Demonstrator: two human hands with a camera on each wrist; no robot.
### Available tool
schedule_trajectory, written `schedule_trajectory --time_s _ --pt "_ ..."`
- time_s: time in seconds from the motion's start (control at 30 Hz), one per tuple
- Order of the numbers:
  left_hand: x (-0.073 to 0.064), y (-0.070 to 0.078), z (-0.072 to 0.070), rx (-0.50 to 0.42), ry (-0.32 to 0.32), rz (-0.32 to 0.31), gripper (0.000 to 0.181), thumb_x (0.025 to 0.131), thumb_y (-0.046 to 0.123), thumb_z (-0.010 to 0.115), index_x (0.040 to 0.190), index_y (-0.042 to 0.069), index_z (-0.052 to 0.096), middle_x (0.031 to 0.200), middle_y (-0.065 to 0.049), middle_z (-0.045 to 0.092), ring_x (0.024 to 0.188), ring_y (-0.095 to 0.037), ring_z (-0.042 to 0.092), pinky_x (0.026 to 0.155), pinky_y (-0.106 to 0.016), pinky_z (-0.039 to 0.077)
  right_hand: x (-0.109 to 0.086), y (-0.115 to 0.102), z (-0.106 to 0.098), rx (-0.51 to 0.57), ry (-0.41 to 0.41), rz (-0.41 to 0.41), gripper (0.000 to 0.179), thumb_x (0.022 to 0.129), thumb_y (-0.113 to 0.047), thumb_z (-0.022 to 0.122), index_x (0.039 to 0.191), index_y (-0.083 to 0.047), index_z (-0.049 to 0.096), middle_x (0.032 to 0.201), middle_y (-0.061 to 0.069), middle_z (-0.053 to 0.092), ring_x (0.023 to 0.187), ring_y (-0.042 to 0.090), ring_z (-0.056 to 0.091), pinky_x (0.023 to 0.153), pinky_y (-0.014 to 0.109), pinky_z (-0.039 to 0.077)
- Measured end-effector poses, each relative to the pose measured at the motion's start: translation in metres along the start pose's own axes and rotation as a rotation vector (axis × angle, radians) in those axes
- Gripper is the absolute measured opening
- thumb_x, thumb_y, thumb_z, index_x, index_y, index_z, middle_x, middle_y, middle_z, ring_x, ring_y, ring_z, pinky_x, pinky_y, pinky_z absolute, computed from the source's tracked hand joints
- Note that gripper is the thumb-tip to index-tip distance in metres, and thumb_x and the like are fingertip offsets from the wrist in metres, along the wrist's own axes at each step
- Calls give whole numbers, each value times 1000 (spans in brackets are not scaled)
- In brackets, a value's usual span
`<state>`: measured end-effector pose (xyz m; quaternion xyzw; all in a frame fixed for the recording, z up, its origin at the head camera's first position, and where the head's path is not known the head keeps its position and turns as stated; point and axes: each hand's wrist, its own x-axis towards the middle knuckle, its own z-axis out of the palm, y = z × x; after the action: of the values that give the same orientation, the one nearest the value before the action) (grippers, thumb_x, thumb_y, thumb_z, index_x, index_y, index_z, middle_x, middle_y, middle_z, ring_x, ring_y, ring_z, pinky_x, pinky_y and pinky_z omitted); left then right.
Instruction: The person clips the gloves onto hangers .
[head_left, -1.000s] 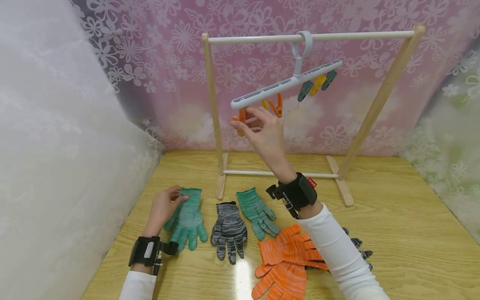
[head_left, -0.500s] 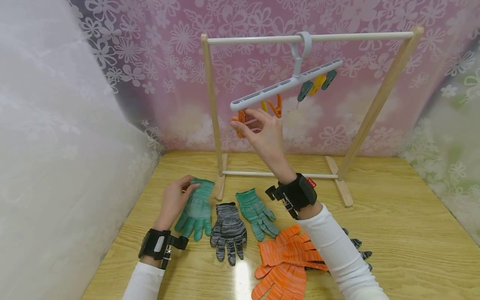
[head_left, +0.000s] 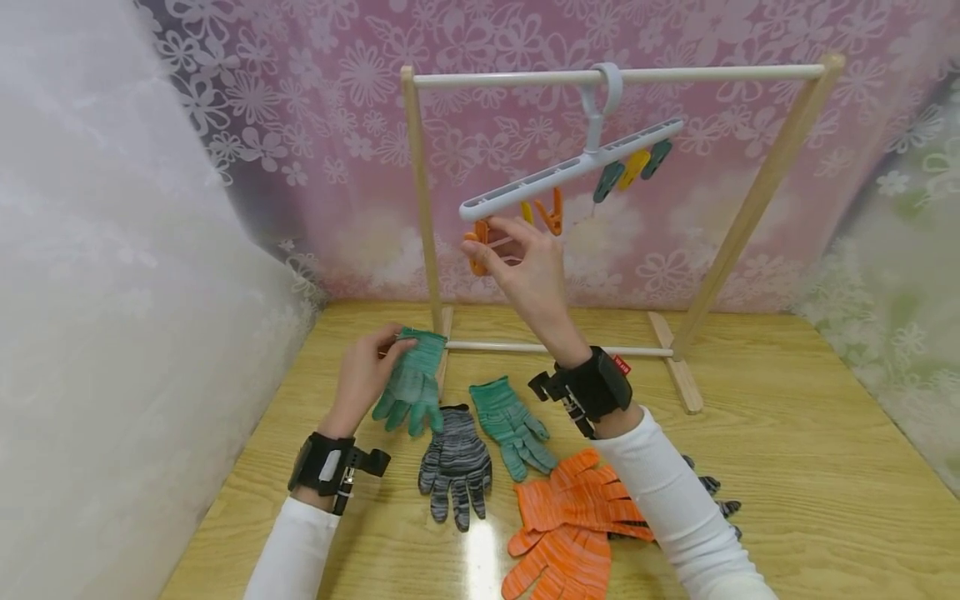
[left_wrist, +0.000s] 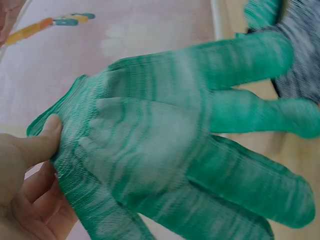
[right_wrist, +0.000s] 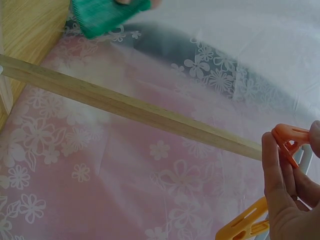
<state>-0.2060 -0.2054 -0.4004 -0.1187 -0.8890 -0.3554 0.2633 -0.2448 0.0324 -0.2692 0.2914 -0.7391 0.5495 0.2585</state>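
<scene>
My left hand (head_left: 365,375) pinches a green knit glove (head_left: 416,375) by its cuff, thumb on the near side, and the glove's fingers hang down. The left wrist view shows this glove (left_wrist: 150,130) spread wide, palm patch showing. Up at the low left end of the white hanger (head_left: 525,185), my right hand (head_left: 534,271) pinches an orange clothespin (head_left: 478,250) between thumb and fingers. The hanger tilts, hooked over the rack's top bar. In the right wrist view the clothespin (right_wrist: 292,137) sits between thumb and fingertips, with a yellow clothespin (right_wrist: 242,220) below.
A grey-black glove (head_left: 456,462), a second green glove (head_left: 512,425) and orange gloves (head_left: 573,525) lie on the table (head_left: 810,467). More clothespins (head_left: 633,169) hang from the hanger's right half. The rack's wooden left post (head_left: 423,192) stands behind the held glove.
My left hand has lifted the green glove by its cuff and carried it up and to the right, toward the rack's left post. The right hand stays at the orange clothespin.
</scene>
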Motion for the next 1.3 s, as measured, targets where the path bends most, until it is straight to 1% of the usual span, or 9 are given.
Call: schedule_trajectory --time_s 0.1,0.23,0.37,0.6,0.7,0.83,0.93,1.1,1.3 --pt "6 5 0 -24 61 6 19 96 18 71 109 4 76 89 -16 76 78 -31 73 66 -47 60 0 0 0 2 -3 9 36 90 -12 79 122 4 71 103 18 71 88 29 72 81 38 61" --pt "13 12 2 -42 124 17 19 96 20 71 105 4 76 86 -15 75 76 -31 73 65 -47 60 -1 0 1 -3 -7 11 36 91 -12 78 123 2 71 103 18 71 89 29 72 81 37 61" --pt "17 19 6 -85 144 7 18 97 20 70 100 3 75 80 -15 73 77 -31 72 67 -47 60 -1 1 1 -5 -15 1 37 91 -14 78 124 2 70 103 17 71 88 27 72 81 35 60" --pt "25 37 12 -159 101 27 20 100 22 66 93 4 73 76 -13 69 80 -29 72 68 -44 60 -1 2 2 -13 -3 -28 36 91 -12 78 122 3 71 102 17 71 86 27 72 80 36 61" --pt "27 45 12 -193 85 32 20 100 21 66 99 3 74 81 -14 72 83 -30 73 70 -44 60 -2 2 2 -10 2 -28 36 90 -12 78 123 3 71 102 17 71 86 27 73 80 36 61" --pt "30 57 10 -238 72 34 25 100 20 66 116 2 73 95 -17 75 89 -32 74 75 -46 61 -2 2 1 0 12 -29 37 91 -12 78 123 3 71 102 17 71 85 27 73 79 36 61" --pt "31 62 10 -281 52 48 25 100 17 67 119 1 72 102 -17 75 92 -31 74 77 -46 61 -3 3 1 6 21 -26 37 90 -11 78 124 2 71 102 17 70 84 27 73 79 37 61" --pt "34 68 10 -341 24 64 20 100 14 66 114 2 74 99 -15 75 87 -28 73 72 -38 59 -3 2 2 29 32 -14 37 91 -10 77 125 3 70 103 17 70 85 28 74 80 37 62" --pt "39 72 14 -366 40 79 18 100 15 66 110 3 74 91 -12 73 79 -23 70 65 -25 52 -3 1 3 65 38 -12 38 91 -8 76 127 4 69 103 19 70 86 30 74 81 37 62"
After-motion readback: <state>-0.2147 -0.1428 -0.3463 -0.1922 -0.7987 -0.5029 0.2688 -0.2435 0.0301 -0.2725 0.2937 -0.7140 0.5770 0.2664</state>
